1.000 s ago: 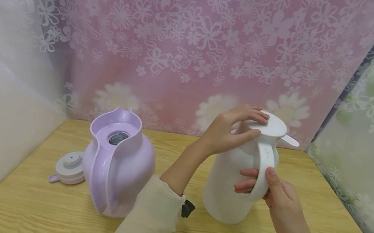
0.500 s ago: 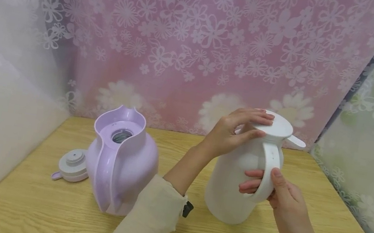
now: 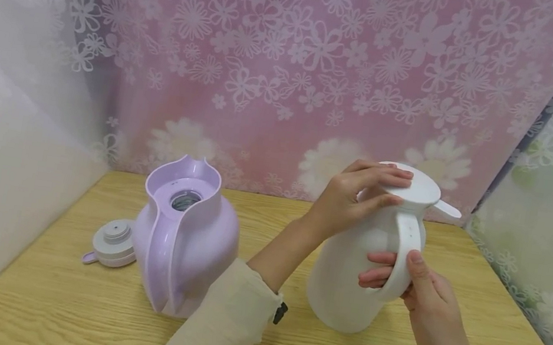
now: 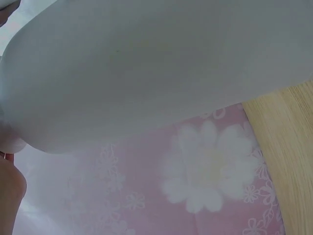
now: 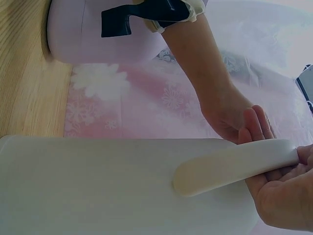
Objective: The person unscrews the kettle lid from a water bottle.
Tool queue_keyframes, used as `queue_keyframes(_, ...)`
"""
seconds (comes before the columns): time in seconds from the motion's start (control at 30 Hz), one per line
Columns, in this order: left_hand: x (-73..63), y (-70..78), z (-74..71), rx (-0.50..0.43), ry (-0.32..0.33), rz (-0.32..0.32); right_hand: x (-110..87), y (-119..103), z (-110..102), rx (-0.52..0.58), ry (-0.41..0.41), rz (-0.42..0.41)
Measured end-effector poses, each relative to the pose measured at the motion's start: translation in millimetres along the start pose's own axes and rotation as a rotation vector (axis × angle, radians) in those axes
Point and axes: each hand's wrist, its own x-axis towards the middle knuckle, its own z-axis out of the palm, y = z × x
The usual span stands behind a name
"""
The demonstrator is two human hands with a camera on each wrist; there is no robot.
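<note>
A white vacuum jug stands at the right of the table, slightly tilted in the head view, its handle toward me. My left hand grips the jug's white lid, fingers over the top and thumb along its near side. The lid's tab points right. My right hand holds the handle, thumb outside and fingers passing through the loop. In the left wrist view the jug's body fills most of the picture. The right wrist view shows the handle close up.
A lilac vacuum jug stands at the left, its mouth uncovered. Beside it a grey and lilac stopper lies upside down on the wooden table. A pink flowered backdrop rises behind, with pale walls at both sides.
Everything has shifted a little to the right in the head view as the camera turns. Both hands keep their places on the white jug.
</note>
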Motion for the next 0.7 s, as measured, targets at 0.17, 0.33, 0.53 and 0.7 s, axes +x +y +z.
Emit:
queue_keyframes(0.17, -0.1, 8.0, 1.5, 0.100, 0.003, -0.040, -0.2, 1, 0, 0.002, 0.003, -0.008)
queue_keyframes(0.33, 0.5, 16.1, 4.4, 0.215, 0.027, -0.063, 0.1, 1, 0, 0.003, 0.006, -0.013)
queue_keyframes(0.53, 2.7, 25.8, 10.5, 0.345, 0.064, -0.089, -0.7, 5, 0, 0.019, 0.036, -0.033)
queue_keyframes(0.7, 10.1, 33.8, 14.8, 0.504, 0.065, -0.109, -1.1, 9, 0, 0.055, 0.041, -0.070)
